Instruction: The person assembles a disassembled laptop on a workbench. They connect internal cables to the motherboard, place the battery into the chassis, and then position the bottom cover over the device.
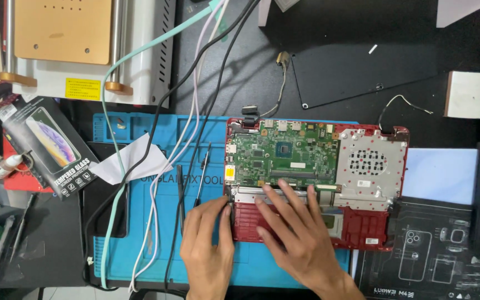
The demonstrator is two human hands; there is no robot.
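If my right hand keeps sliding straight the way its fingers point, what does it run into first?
Most likely the green circuit board. The right hand lies flat on the opened red laptop shell, its fingertips at a silver strip along the board's near edge. Height is hard to judge.

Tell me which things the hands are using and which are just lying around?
In use: left hand and right hand on the opened red laptop, beside its green circuit board.

Lying about: screwdriver, white paper, screen protector box, cables.
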